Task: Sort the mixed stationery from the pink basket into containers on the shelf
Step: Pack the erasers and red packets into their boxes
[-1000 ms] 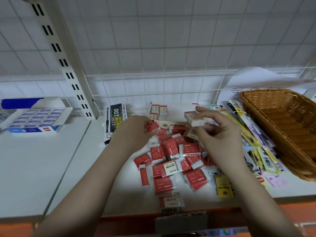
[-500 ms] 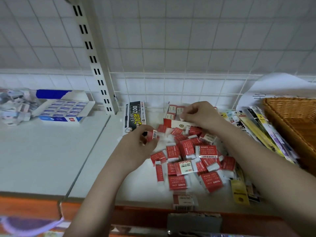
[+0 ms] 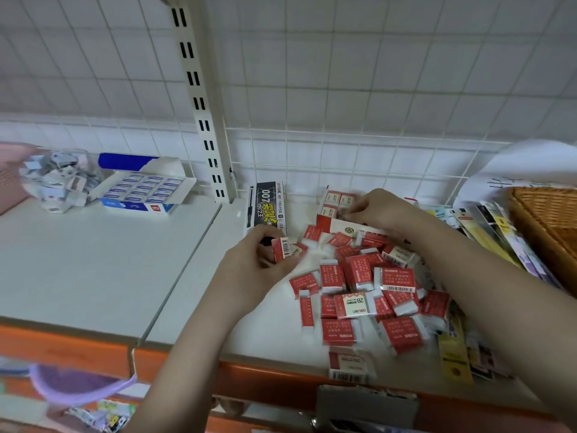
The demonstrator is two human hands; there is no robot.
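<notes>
The white shelf carries everything, and its front edge is the main hazard. A loose heap of red-sleeved white erasers is spread across it, with one red-and-white eraser at the orange lip likely to be knocked off by a passing forearm. A red-and-white open carton, partly filled at the back, could be tipped or shoved by pressure. Over it the right hand is curled, but whether its grip holds anything cannot be told. A few small red erasers are pinched in the left hand; a loosely stacked bunch may slip. Only a pink basket's corner is seen at far left.
</notes>
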